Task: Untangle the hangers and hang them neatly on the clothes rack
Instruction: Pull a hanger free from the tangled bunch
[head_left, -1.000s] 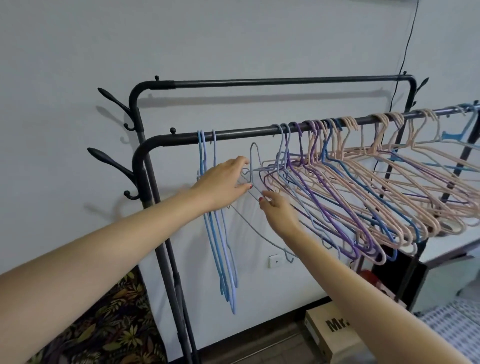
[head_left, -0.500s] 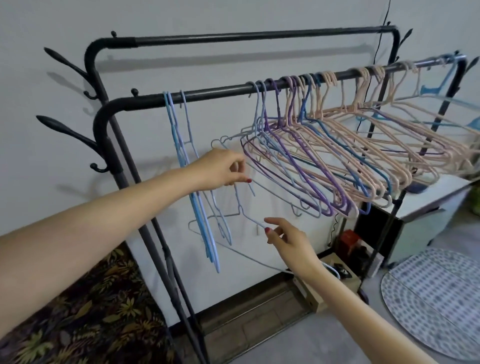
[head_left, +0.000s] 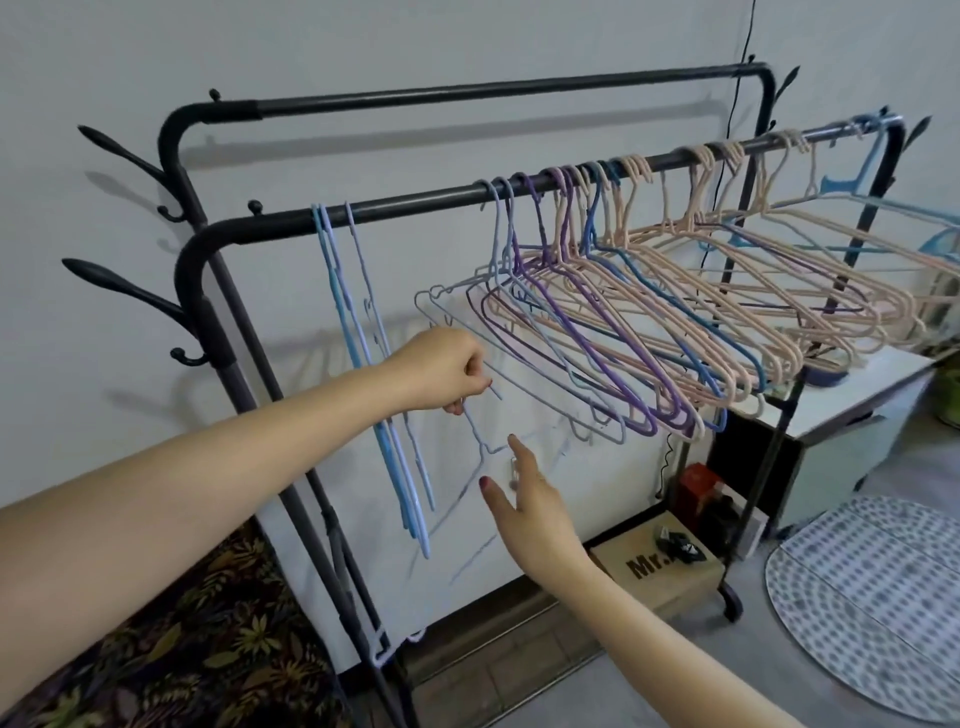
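— Black steel: clothes rack (head_left: 415, 205) against the wall, two rails, hook arms at the left end.
— And on the front rail?
— Tangled bunch of hangers (head_left: 675, 332), peach, purple and blue, hooked from mid-rail to the right end, splayed outward and low. Well apart to the left, three light blue hangers (head_left: 363, 364) hanging straight down.
— Below the rack?
— Cardboard box (head_left: 660, 577) marked "Mr." on the floor, dotted rug (head_left: 872, 613) to the right, white cabinet (head_left: 841, 410) behind the right end.
— Hands?
— Left hand (head_left: 441, 371) curled, pinching a pale grey hanger (head_left: 478, 436) by its wire just left of the bunch; hanger off the rail, dangling under the fingers, blurred lower down. Right hand (head_left: 530, 504) beneath it, fingers straight and spread, gripping nothing; touching the hanger or just short of it, cannot tell.
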